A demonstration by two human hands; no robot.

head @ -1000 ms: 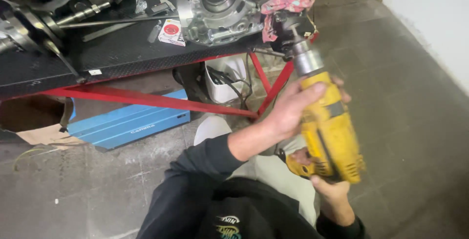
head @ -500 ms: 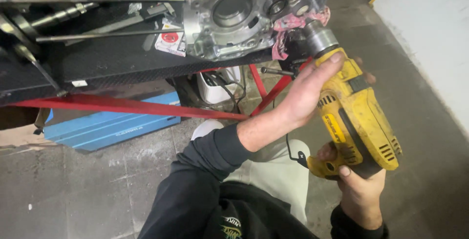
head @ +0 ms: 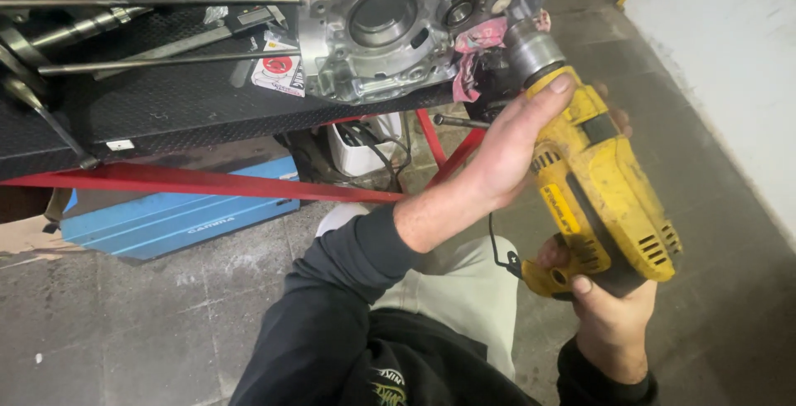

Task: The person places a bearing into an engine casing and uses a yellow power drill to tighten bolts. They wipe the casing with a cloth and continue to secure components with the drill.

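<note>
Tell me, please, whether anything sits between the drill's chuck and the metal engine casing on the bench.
Yes: a pink rag hangs bunched between the yellow drill chuck and the engine casing, hiding the contact point. The left hand steadies the drill's body; the right hand holds its grip.

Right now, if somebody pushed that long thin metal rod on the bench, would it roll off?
The rod looks round and smooth, so a sideways push would probably roll it. It seems straight and stiff, likely steel, so fairly heavy for its width. The bench has a textured black mat, which may slow it before the edge.
</note>
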